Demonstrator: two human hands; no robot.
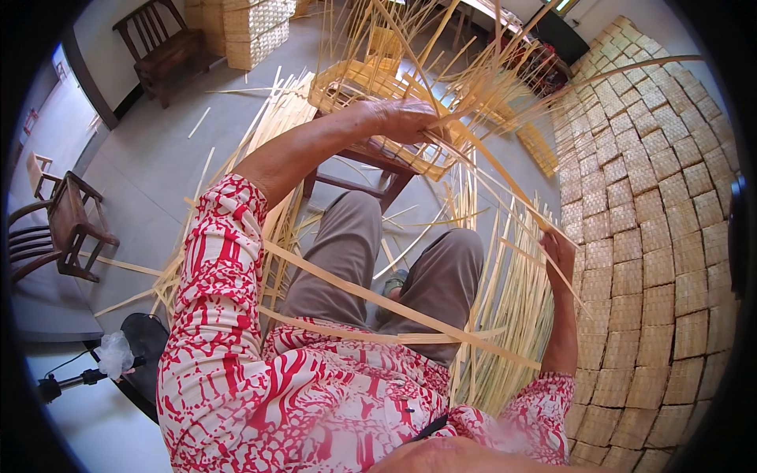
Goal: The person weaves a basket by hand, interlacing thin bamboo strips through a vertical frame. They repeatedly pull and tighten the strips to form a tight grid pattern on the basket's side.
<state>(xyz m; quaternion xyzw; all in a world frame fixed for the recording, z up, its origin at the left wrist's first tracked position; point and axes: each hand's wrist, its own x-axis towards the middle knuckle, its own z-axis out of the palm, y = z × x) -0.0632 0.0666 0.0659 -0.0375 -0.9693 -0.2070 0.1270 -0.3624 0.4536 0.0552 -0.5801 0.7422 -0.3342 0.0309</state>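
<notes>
Pale bamboo strips (497,154) run between my two hands. My left hand (406,120) is closed round one end of them, at the edge of a partly woven bamboo basket (355,79) with many loose strip ends standing up. Lower and to the right, my right hand (558,251) grips the other end of the strips, its fingers partly hidden. The basket rests on a dark wooden stool (374,169) in front of my knees. Two more flat strips (410,319) lie across my lap.
Bundles of long strips lie on the floor at my left (272,158) and right (505,323). Stacked woven baskets (639,236) form a wall along the right. Wooden chairs (79,217) stand at the left, a black fan-like object (146,347) below them.
</notes>
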